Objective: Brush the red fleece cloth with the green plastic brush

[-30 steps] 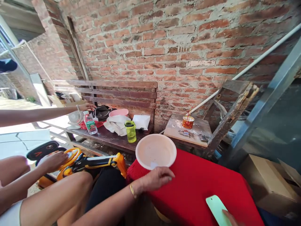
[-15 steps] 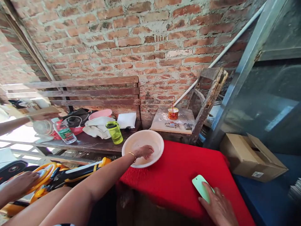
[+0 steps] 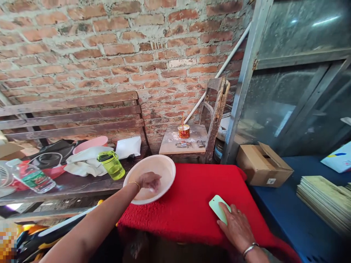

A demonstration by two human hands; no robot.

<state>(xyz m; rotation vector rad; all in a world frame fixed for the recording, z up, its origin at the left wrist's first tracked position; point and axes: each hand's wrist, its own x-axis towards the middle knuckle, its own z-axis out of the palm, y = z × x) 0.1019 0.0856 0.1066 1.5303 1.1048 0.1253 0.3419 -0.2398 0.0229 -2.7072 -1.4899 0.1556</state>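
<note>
My left arm, with a gold bracelet, stretches over the red-covered table to a white basin [image 3: 170, 171]. Inside the basin, my left hand [image 3: 148, 180] is closed, fingers curled and turned down; whatever they may hold is hidden. On the red cloth [image 3: 189, 190], my right hand [image 3: 237, 223] wears a ring and a bangle. Its thumb and fingers grip the sides of a flat mint-green piece [image 3: 218, 206] with rounded corners and a small dark dot, which looks like a phone in a case; the hand covers its near end.
A wooden bench [image 3: 90, 179] on the left bears a green drinking bottle [image 3: 112, 166], a clear plastic bottle [image 3: 34, 177] and cloths. Behind the table, a chair [image 3: 167, 146] holds a red tin [image 3: 183, 131] and padlocks. At right are a cardboard box [image 3: 263, 164] and stacked sheets [image 3: 323, 201].
The view has swung right, so the bench slides left and the stacked sheets come into sight. My left hand stays in the basin and turns slightly; my right hand keeps the mint-green piece.
</note>
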